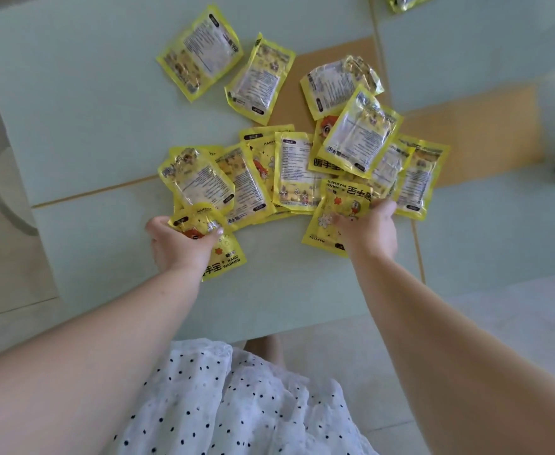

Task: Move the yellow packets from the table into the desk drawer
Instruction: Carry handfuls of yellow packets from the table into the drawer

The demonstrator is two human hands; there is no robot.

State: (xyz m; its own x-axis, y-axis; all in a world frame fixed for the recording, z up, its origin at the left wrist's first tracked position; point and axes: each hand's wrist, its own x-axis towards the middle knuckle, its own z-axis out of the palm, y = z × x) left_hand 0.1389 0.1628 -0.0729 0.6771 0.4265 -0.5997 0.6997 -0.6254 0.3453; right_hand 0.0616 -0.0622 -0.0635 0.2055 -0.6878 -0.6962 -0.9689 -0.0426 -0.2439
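A pale green table (pixel 82 103) with tan strips is seen, and a messy heap of yellow packets (pixel 302 172) is scattered across it, two (pixel 200 52) lying apart.

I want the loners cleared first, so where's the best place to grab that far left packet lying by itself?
Take the far left packet by its near lower corner, coming from the person's side. It lies flat and tilted on the table, apart from the pile, so a crimped edge is probably easier to pinch than the flat middle.
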